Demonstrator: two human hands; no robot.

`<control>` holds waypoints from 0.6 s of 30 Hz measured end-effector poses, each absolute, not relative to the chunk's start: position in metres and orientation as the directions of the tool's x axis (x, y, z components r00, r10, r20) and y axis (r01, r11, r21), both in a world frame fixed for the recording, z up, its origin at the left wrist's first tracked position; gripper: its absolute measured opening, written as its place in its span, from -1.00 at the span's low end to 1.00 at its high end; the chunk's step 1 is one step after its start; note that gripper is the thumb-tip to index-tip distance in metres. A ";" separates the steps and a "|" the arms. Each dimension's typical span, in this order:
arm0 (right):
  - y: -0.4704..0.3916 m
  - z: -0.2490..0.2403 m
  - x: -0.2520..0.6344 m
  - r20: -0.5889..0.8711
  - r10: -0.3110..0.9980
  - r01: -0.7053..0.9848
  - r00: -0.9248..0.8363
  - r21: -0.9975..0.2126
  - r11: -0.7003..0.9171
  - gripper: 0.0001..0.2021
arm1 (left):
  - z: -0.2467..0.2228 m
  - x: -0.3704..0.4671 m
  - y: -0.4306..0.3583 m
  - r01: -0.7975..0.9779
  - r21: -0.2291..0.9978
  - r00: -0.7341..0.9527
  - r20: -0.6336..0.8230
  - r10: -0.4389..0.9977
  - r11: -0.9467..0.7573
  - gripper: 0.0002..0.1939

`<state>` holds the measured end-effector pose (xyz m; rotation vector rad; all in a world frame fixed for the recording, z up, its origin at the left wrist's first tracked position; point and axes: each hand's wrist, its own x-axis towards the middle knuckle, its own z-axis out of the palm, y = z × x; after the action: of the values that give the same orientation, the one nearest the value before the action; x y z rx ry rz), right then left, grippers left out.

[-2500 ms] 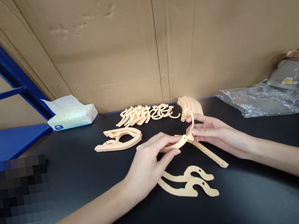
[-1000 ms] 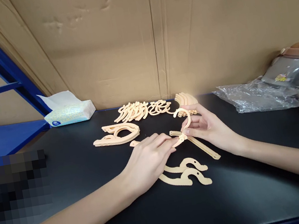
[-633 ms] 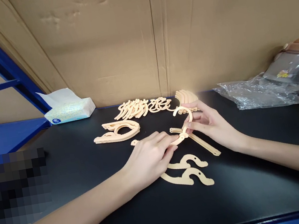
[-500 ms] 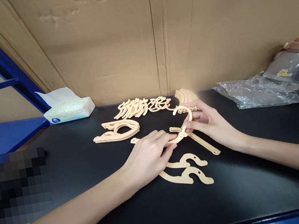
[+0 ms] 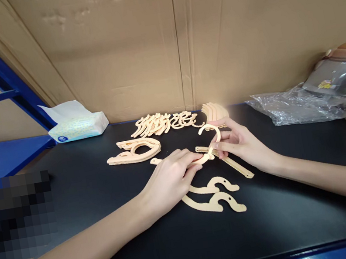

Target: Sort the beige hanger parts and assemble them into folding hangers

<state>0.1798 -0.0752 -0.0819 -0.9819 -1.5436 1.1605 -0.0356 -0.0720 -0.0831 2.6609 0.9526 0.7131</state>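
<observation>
Hook (image 5: 217,131): 1, pinched in right hand (image 5: 237,140); left hand (image 5: 172,174) closed around 1 curved bar (image 5: 203,159); 2 flat pieces (image 5: 211,207) near.

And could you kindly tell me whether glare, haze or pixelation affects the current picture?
Head view: glints speckle the clear plastic bag; head view: pale haze softens the curved bars beyond the right hand; head view: dull sheen on the black tabletop, coarse pixel blocks at left.

Two hands (image 5: 171,175), one held hook (image 5: 217,131), two loose swan-necked pieces (image 5: 208,207), one tissue pack (image 5: 80,127), one plastic bag (image 5: 279,111)
</observation>
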 end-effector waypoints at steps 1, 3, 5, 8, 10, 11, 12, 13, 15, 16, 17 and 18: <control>-0.075 -0.081 0.180 0.196 0.948 0.060 -0.250 -0.974 0.217 -0.59 | -0.083 -0.036 -0.072 0.537 0.354 0.673 0.369 0.641 -0.766 -0.80; -0.076 -0.080 0.180 0.176 0.947 0.073 -0.269 -0.977 0.202 -0.57 | -0.081 -0.035 -0.074 0.557 0.317 0.675 0.366 0.641 -0.768 -0.80; -0.077 -0.078 0.180 0.177 0.938 0.102 -0.297 -0.971 0.215 -0.56 | -0.077 -0.033 -0.077 0.597 0.272 0.672 0.345 0.655 -0.755 -0.79; -0.079 -0.075 0.181 0.217 0.913 0.159 -0.344 -0.945 0.285 -0.53 | -0.066 -0.032 -0.080 0.652 0.244 0.671 0.254 0.696 -0.718 -0.79; -0.079 -0.074 0.182 0.253 0.899 0.222 -0.358 -0.912 0.346 -0.52 | -0.057 -0.031 -0.079 0.669 0.293 0.662 0.182 0.727 -0.683 -0.82; -0.079 -0.073 0.184 0.268 0.896 0.276 -0.353 -0.885 0.374 -0.52 | -0.053 -0.031 -0.078 0.669 0.350 0.651 0.150 0.744 -0.656 -0.83; -0.079 -0.073 0.185 0.281 0.897 0.355 -0.341 -0.845 0.399 -0.52 | -0.049 -0.031 -0.076 0.660 0.429 0.635 0.119 0.763 -0.616 -0.85; -0.079 -0.072 0.187 0.287 0.900 0.459 -0.328 -0.784 0.418 -0.51 | -0.045 -0.030 -0.073 0.641 0.529 0.613 0.083 0.786 -0.556 -0.86; -0.080 -0.069 0.191 0.284 0.906 0.690 -0.314 -0.588 0.423 -0.54 | -0.039 -0.029 -0.067 0.564 0.729 0.579 -0.015 0.815 -0.387 -0.87; -0.080 -0.068 0.192 0.268 0.909 0.782 -0.320 -0.467 0.413 -0.57 | -0.036 -0.028 -0.063 0.519 0.801 0.570 -0.065 0.819 -0.297 -0.86; -0.081 -0.066 0.194 0.246 0.910 0.842 -0.333 -0.358 0.404 -0.61 | -0.034 -0.027 -0.060 0.478 0.851 0.563 -0.105 0.820 -0.220 -0.86; -0.082 -0.065 0.194 0.224 0.910 0.872 -0.350 -0.276 0.404 -0.65 | -0.034 -0.027 -0.057 0.444 0.882 0.559 -0.133 0.819 -0.160 -0.86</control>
<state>0.1945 -0.0818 -0.0648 -1.5419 -2.3262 0.1527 -0.0267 -0.0571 -0.0335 1.7923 1.0422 0.4684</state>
